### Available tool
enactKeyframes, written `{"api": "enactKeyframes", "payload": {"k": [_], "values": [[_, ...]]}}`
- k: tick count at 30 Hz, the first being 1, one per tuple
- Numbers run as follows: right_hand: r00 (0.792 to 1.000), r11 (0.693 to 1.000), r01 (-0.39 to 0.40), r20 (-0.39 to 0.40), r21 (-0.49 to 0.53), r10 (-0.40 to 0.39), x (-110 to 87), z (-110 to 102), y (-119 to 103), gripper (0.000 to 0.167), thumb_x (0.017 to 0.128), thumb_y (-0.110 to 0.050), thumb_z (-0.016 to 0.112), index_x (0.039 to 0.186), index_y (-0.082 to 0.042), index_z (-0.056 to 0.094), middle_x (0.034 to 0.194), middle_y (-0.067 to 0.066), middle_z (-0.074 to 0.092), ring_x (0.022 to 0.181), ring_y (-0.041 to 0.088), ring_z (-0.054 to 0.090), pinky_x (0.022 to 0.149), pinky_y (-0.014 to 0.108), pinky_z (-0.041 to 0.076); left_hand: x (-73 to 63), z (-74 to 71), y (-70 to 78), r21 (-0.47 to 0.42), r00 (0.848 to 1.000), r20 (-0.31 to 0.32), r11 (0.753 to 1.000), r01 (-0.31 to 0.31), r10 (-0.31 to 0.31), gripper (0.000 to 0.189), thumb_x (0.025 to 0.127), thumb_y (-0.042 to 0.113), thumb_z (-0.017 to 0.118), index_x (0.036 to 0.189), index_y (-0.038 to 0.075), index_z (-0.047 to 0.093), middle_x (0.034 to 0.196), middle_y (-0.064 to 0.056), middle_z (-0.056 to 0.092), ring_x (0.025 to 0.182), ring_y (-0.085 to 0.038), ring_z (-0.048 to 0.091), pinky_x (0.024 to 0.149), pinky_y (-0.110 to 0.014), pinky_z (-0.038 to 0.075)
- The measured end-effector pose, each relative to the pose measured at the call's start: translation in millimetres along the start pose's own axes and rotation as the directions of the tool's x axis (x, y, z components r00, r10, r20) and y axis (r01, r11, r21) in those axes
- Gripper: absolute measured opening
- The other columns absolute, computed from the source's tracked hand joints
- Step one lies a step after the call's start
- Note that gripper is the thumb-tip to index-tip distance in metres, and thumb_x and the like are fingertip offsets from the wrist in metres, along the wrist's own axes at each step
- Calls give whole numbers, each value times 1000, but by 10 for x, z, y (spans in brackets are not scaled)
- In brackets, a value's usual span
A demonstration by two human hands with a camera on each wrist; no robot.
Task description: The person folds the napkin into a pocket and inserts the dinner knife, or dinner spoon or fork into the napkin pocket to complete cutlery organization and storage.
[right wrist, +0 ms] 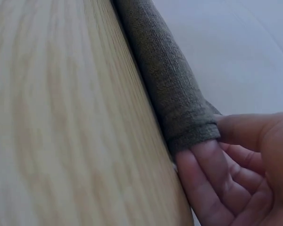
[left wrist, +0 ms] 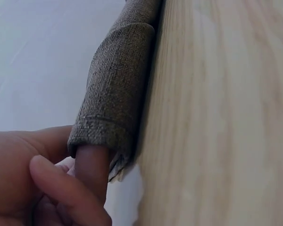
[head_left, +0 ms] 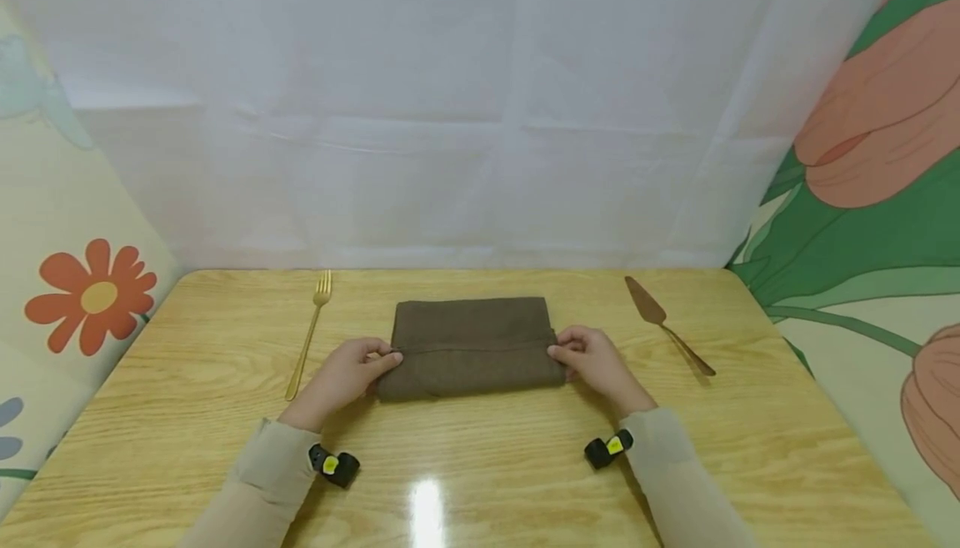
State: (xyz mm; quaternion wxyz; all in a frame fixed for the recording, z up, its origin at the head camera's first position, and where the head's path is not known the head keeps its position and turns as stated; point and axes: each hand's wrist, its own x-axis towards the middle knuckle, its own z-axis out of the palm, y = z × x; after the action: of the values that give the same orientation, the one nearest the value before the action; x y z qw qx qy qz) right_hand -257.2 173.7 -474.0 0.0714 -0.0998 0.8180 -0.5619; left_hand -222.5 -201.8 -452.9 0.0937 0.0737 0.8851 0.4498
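A dark brown cloth (head_left: 471,327), folded into a flat rectangle, lies in the middle of the wooden table. At its left end my left hand (head_left: 352,377) pinches the near fold, thumb on top. My right hand (head_left: 595,362) pinches the right end the same way. In the left wrist view, a finger (left wrist: 92,169) reaches inside the rolled edge of the cloth (left wrist: 115,84). The right wrist view has two fingers (right wrist: 205,176) tucked into the fold of the cloth (right wrist: 165,70), with the thumb on its outer side.
A gold fork (head_left: 309,331) lies left of the cloth. On the right rests a copper-coloured cake server (head_left: 663,319). The wooden table (head_left: 480,456) ends at a white sheet (head_left: 465,114) at the back, and flower-patterned panels (head_left: 862,281) stand at both sides.
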Motion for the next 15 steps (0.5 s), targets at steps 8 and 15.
{"api": "enactKeyframes", "payload": {"k": [8, 15], "values": [[994, 998, -41, -100, -56, 35, 0, 73, -8, 10, 93, -8, 73, 92, 2, 69, 68, 0, 65, 54, 12, 58, 54, 26, 51, -1, 31, 16, 40, 999, -37, 998, 39, -38, 25, 103, 21, 62, 109, -2, 64, 61, 2, 52, 50, -12, 44, 49, -28, 41], [991, 978, -37, -131, -206, 10, -25, 106, -70, 10, 92, -9, 74, 90, 0, 70, 64, 1, 63, 53, 12, 55, 53, 28, 47, 2, 43, 18, 74, 997, -50, 996, 54, -50, 23, 104, 23, 60, 105, 1, 63, 58, 3, 46, 49, -13, 43, 49, -29, 41]]}}
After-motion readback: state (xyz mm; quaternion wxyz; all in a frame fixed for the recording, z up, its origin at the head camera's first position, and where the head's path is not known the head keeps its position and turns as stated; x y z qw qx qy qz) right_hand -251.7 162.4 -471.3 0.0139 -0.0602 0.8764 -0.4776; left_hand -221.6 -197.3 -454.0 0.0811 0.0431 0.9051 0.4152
